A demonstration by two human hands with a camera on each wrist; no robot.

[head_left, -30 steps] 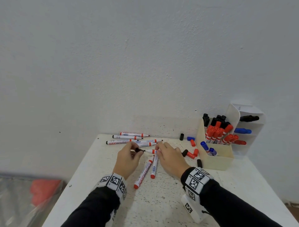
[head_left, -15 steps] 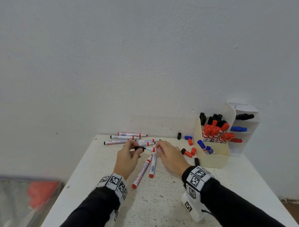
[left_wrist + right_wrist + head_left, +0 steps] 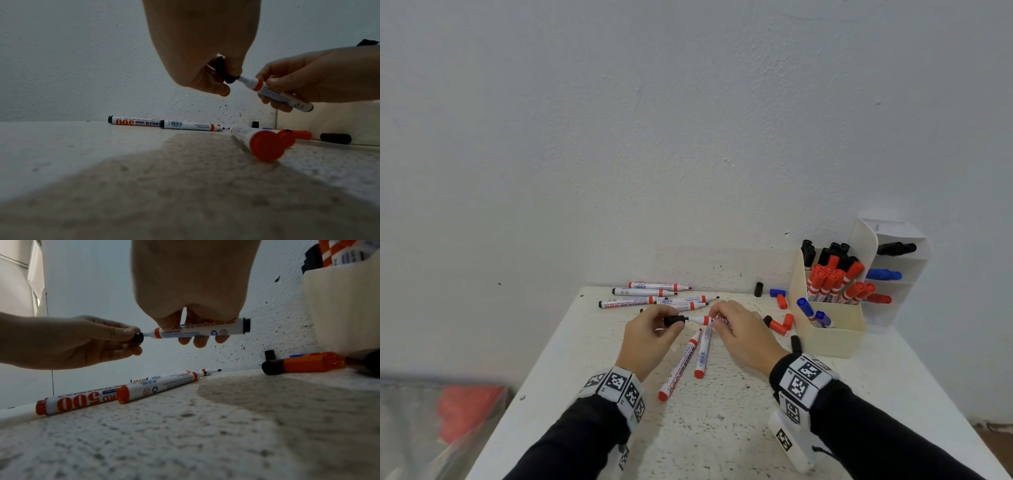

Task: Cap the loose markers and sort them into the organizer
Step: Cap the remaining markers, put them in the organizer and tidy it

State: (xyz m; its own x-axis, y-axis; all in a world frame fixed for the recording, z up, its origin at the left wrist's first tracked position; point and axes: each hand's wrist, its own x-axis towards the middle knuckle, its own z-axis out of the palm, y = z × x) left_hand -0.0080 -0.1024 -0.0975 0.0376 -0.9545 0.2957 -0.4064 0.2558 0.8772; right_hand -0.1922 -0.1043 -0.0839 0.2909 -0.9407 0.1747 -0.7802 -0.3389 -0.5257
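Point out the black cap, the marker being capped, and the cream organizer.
black cap (image 3: 137, 337), right wrist view, open rim.
held marker (image 3: 197, 331), right wrist view, mid-barrel.
cream organizer (image 3: 832, 337), head view, front wall.

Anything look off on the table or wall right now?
Yes: dark ink specks spatter the wall just above the table's back edge. Several uncapped markers and loose caps lie scattered, as expected.

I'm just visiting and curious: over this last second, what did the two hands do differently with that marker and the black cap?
The left hand brought the black cap onto the tip of the marker held by the right hand; a second ago a small gap separated them. Both grips stayed the same. The loose markers and caps on the table and the organizer look unmoved.
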